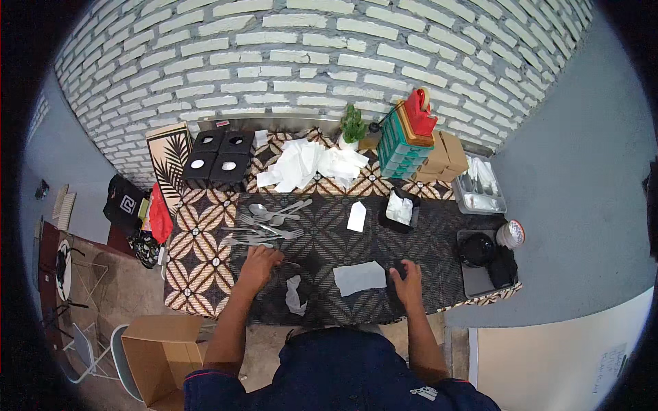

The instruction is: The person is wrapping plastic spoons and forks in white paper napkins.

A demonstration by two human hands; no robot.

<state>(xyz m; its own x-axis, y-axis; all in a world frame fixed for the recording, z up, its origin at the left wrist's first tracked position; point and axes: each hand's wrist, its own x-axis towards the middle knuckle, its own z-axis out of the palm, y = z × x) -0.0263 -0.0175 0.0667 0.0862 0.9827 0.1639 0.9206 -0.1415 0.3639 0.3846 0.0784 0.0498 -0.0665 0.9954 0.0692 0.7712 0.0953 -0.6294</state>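
My left hand (261,264) is at the near edge of a heap of metal spoons and forks (275,218), fingers bent downward. A thin piece of cutlery (292,264) shows beside its fingertips; whether I grip it is hidden. My right hand (408,282) holds nothing, thumb and fingers apart, just right of a flat white paper piece (360,278). Between my forearms lies a crumpled strip of thin white paper or tissue (295,295). Farther back is a small white paper pouch (357,216) with a pointed end. A black container (407,222) beside it holds something white wrapped.
White paper pouches (295,164) are piled at the back, beside black boxes (227,167). Green drawers (403,149) bear a red tape dispenser (420,113). On the right are a clear divided tray (480,187) and a grey tray (470,282). A cardboard box (164,354) stands below left.
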